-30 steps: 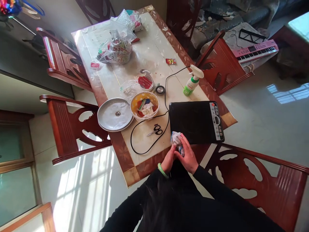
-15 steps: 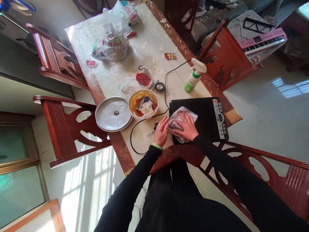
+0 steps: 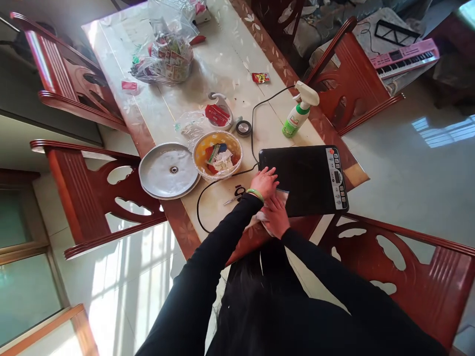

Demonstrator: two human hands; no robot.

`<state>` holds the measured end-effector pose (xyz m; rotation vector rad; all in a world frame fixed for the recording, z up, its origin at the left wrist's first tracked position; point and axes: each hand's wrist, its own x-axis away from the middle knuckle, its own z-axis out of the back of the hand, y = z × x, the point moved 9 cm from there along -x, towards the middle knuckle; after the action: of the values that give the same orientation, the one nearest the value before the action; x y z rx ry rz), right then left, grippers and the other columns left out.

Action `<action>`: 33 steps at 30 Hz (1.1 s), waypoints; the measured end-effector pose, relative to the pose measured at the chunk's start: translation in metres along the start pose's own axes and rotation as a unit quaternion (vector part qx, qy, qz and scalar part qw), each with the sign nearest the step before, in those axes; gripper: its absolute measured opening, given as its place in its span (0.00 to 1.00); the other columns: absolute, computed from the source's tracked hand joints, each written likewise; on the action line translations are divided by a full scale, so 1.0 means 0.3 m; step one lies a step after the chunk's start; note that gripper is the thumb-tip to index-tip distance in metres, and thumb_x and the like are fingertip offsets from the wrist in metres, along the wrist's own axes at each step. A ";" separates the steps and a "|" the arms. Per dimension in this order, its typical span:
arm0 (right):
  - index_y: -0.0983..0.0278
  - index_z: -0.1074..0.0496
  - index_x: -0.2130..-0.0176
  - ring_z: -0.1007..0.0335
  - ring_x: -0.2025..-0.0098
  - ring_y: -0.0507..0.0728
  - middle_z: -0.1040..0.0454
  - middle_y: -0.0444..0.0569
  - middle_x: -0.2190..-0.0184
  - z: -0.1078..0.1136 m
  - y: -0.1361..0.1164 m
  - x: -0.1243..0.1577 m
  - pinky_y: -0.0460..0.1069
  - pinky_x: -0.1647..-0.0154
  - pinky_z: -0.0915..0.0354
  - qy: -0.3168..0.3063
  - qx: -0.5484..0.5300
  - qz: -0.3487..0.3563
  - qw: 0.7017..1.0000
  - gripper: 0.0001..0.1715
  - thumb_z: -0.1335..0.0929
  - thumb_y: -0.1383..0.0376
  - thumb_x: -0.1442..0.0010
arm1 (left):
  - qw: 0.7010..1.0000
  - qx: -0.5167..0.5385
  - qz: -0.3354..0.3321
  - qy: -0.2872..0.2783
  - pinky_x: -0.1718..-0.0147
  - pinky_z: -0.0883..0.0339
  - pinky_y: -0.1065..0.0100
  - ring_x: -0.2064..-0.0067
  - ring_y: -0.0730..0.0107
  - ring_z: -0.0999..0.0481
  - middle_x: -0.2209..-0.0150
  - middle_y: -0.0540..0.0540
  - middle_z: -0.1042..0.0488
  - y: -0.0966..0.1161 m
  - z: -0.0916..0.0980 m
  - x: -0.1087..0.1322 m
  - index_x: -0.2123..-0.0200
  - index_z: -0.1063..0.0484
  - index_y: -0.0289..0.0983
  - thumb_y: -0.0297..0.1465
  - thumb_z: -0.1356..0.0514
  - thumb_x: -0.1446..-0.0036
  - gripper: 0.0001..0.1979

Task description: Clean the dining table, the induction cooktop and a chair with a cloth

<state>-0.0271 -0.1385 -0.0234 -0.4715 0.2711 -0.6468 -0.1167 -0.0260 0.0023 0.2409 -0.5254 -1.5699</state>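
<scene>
Two bare hands have drawn a crumpled pale cloth (image 3: 261, 216) off the black induction cooktop (image 3: 304, 178) to the pale-topped desk's (image 3: 218, 217) near edge: right hand (image 3: 275, 216) pressed flat on it, left hand (image 3: 265, 182) spread beside the cooktop's edge.

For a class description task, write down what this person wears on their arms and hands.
Both arms are covered by plain black long sleeves that reach the wrists. The left hand and right hand are bare, with no gloves. A smooth green bangle circles the left wrist; no bangle shows on the right.
</scene>
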 end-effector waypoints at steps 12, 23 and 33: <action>0.61 0.21 0.47 0.46 0.22 0.62 0.29 0.52 0.30 0.249 0.290 0.256 0.66 0.22 0.44 0.146 -0.041 -0.008 0.988 0.22 0.37 0.75 0.34 | 0.996 -0.063 0.016 -0.062 0.26 0.40 0.50 0.23 0.48 0.39 0.24 0.45 0.37 0.049 0.069 0.015 0.36 0.22 0.39 0.40 0.48 0.24 0.24; 0.55 0.19 0.48 0.48 0.21 0.61 0.30 0.45 0.29 0.003 0.010 0.028 0.64 0.22 0.45 0.013 -0.058 0.087 0.994 0.16 0.32 0.70 0.28 | 0.994 -0.086 0.029 -0.062 0.28 0.41 0.41 0.24 0.49 0.37 0.25 0.48 0.37 0.053 0.087 0.005 0.37 0.21 0.45 0.40 0.49 0.25 0.22; 0.64 0.24 0.40 0.44 0.22 0.65 0.37 0.58 0.25 0.480 0.733 0.316 0.68 0.23 0.41 0.167 0.041 -0.208 0.963 0.24 0.37 0.69 0.31 | 0.996 -0.070 0.023 -0.055 0.27 0.41 0.42 0.23 0.48 0.39 0.24 0.48 0.38 0.040 0.070 0.007 0.35 0.22 0.44 0.40 0.48 0.25 0.23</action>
<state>0.2135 0.0033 -0.0187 -0.3377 0.4682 -1.1489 -0.1159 -0.0242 0.0266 0.0362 -0.4997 -1.5733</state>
